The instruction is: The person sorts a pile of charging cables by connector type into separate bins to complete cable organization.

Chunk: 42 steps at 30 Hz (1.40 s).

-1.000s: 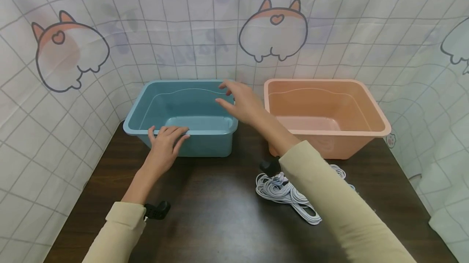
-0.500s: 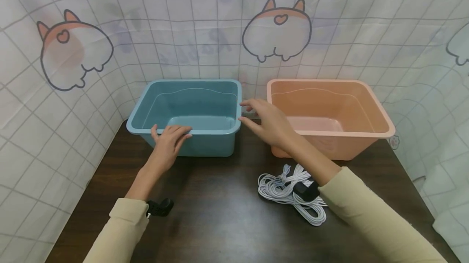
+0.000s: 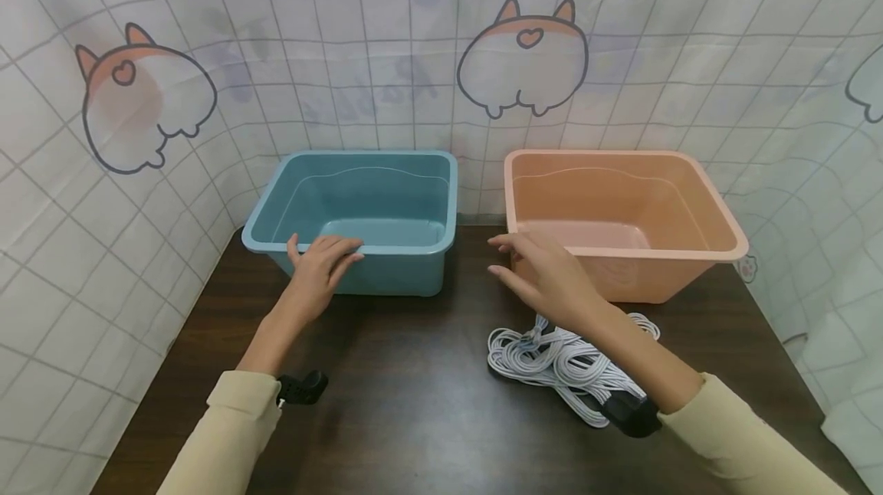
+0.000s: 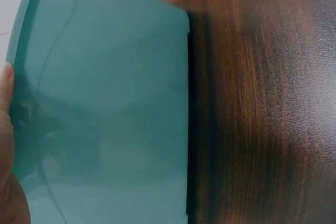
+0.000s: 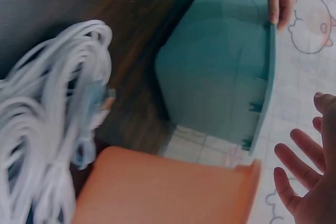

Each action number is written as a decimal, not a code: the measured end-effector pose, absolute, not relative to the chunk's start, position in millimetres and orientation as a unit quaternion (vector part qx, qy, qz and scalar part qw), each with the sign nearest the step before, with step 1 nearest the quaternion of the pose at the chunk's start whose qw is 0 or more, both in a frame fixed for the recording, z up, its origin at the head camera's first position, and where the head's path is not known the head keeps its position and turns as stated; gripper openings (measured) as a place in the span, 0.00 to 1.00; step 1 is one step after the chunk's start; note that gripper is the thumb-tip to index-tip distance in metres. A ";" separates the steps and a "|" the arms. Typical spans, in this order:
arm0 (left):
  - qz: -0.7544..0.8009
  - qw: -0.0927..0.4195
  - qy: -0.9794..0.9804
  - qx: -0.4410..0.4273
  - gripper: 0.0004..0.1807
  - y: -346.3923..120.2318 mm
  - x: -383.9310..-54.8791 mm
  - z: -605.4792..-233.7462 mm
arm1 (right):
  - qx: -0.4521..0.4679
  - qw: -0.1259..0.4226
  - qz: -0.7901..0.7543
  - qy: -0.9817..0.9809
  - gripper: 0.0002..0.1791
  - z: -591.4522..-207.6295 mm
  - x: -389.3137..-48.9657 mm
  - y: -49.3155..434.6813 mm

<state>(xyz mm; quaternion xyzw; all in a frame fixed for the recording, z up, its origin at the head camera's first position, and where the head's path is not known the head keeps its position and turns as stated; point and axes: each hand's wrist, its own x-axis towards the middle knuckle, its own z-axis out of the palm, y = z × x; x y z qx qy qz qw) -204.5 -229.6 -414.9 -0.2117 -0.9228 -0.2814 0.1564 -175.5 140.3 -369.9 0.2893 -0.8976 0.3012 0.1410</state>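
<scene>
Currently, the left hand (image 3: 317, 271) grips the front rim of the blue plastic bin (image 3: 407, 274), fingers over the edge, thumb outside; the right hand (image 3: 552, 277), thumb and fingers apart, hovers beside the peach plastic bin (image 3: 645, 277), near bundled white cables (image 3: 576, 366).

The left hand (image 3: 317, 269) has its fingers bent, the right hand (image 3: 555, 280) its thumb and fingers apart.
</scene>
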 end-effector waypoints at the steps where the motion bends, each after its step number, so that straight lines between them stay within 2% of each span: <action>1: -0.279 0.151 -0.925 -0.210 0.15 -229.6 -204.3 -414.5 | 0.285 0.135 0.304 -0.899 0.20 -372.6 -172.6 144.3; 8: -0.257 0.120 -0.937 -0.202 0.16 -229.1 -203.2 -411.5 | 0.275 0.105 0.315 -0.902 0.19 -397.3 -159.7 172.7; 16: -0.258 0.112 -0.939 -0.196 0.17 -230.4 -202.7 -410.6 | 0.281 0.092 0.315 -0.902 0.19 -427.3 -154.7 193.4; 28: -0.267 0.103 -0.939 -0.191 0.18 -229.5 -202.9 -408.9 | 0.290 0.055 0.290 -0.910 0.25 -465.5 -146.3 205.2; 42: -0.270 0.109 -0.937 -0.191 0.17 -228.7 -202.2 -408.1 | 0.300 0.068 0.263 -0.915 0.28 -486.2 -148.1 206.9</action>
